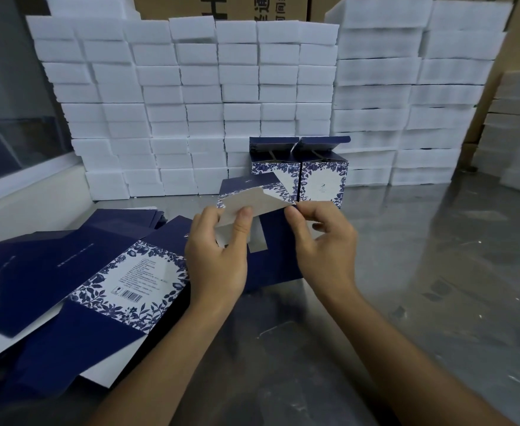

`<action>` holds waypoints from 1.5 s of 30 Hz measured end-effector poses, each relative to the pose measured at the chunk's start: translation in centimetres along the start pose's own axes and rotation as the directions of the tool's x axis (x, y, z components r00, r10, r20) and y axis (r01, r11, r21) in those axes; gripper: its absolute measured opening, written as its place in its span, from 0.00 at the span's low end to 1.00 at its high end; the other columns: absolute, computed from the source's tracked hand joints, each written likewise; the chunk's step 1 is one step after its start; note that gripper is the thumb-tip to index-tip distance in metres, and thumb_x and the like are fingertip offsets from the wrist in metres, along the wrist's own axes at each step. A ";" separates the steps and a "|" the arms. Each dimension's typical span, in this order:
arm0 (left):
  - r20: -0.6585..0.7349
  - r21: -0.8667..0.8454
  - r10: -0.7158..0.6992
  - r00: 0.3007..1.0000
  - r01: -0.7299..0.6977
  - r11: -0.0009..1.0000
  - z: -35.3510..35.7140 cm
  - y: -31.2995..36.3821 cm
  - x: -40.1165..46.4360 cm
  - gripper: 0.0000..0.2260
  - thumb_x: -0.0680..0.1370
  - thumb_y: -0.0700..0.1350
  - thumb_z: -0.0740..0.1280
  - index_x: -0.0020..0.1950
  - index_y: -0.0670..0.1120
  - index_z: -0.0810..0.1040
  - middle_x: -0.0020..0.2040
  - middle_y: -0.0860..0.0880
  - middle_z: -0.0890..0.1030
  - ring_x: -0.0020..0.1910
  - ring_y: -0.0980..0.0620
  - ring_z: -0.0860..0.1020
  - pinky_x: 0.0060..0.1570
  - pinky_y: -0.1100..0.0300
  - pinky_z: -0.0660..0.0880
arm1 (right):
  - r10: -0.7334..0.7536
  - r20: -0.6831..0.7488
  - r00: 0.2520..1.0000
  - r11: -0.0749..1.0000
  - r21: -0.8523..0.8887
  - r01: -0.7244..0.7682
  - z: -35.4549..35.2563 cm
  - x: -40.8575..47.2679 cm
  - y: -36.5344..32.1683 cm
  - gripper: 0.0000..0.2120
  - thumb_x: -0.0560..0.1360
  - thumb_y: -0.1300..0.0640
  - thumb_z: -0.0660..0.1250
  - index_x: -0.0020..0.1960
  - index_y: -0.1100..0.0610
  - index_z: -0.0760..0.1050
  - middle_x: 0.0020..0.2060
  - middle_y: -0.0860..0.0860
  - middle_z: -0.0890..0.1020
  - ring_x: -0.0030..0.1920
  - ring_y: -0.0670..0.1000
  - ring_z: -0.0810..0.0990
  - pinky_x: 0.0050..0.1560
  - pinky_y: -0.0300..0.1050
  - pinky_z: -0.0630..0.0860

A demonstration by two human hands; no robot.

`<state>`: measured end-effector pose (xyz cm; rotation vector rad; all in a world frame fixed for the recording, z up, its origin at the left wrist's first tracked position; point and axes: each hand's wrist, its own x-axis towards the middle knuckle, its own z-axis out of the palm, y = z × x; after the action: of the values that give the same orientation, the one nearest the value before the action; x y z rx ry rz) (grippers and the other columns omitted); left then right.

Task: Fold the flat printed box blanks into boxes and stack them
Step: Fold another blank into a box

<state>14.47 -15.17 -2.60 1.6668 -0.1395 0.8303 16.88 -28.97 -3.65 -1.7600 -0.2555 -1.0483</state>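
Note:
I hold a navy and floral printed box (pixel 275 256) above the steel table, its grey inner flaps turned up toward me. My left hand (pixel 218 256) grips its left side, thumb pressing a grey flap. My right hand (pixel 323 241) pinches the right corner of the upper flap. A loose pile of flat blanks (pixel 77 287) lies to the left, the top one showing a barcode panel. Two folded boxes (pixel 301 170) stand side by side behind my hands, lids open.
A wall of white foam blocks (pixel 191 103) stands at the back of the steel table (pixel 437 272), with taller foam stacks (pixel 412 87) to the right. Brown cartons (pixel 221 7) rise behind them. A window ledge (pixel 22 186) runs along the left.

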 end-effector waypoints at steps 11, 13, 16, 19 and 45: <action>-0.116 -0.160 -0.157 0.981 0.138 0.977 -0.5 -0.7 1.3 0.13 0.78 0.58 0.66 0.40 0.51 0.74 0.36 0.58 0.80 0.36 0.63 0.76 0.35 0.69 0.72 | -0.101 0.058 0.993 0.994 -0.033 0.103 0.3 -0.6 -0.6 0.13 0.77 0.59 0.72 0.60 0.63 0.82 0.55 0.54 0.85 0.55 0.48 0.82 0.59 0.44 0.78; -0.123 -0.234 -0.238 0.963 0.205 0.951 -0.7 -0.8 1.6 0.11 0.78 0.58 0.66 0.42 0.53 0.77 0.41 0.57 0.83 0.41 0.61 0.80 0.38 0.65 0.75 | -0.099 0.079 0.992 0.992 -0.070 0.104 0.4 -0.9 -0.7 0.17 0.78 0.54 0.70 0.63 0.61 0.81 0.59 0.53 0.83 0.60 0.51 0.81 0.63 0.50 0.77; -0.096 -0.310 -0.315 0.944 0.272 0.911 -0.7 -0.8 1.8 0.11 0.78 0.59 0.66 0.42 0.54 0.79 0.45 0.51 0.84 0.47 0.49 0.82 0.46 0.52 0.80 | -0.055 0.110 0.992 0.996 -0.058 0.062 0.3 -0.9 -0.7 0.23 0.79 0.48 0.65 0.69 0.60 0.76 0.66 0.51 0.80 0.67 0.49 0.77 0.68 0.48 0.73; -0.079 -0.297 -0.290 0.954 0.255 0.920 -0.6 -0.5 1.8 0.11 0.78 0.59 0.66 0.42 0.54 0.78 0.43 0.52 0.83 0.45 0.50 0.82 0.43 0.53 0.79 | -0.061 0.112 0.992 0.997 -0.034 0.065 -0.1 -0.5 -0.2 0.21 0.79 0.49 0.64 0.69 0.58 0.77 0.63 0.50 0.82 0.63 0.47 0.80 0.63 0.49 0.76; -0.098 -0.162 -0.090 0.991 0.073 0.984 -1.0 -0.5 1.6 0.15 0.78 0.60 0.65 0.38 0.51 0.72 0.34 0.58 0.76 0.35 0.59 0.73 0.35 0.66 0.72 | -0.058 0.282 0.958 0.995 0.090 0.033 -0.1 -0.2 0.4 0.22 0.82 0.51 0.60 0.75 0.45 0.64 0.70 0.43 0.74 0.70 0.42 0.72 0.69 0.53 0.72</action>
<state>15.40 -13.57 -2.04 1.4677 -0.0619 0.8214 16.89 -29.20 -4.07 -1.8323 -0.5146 -0.8013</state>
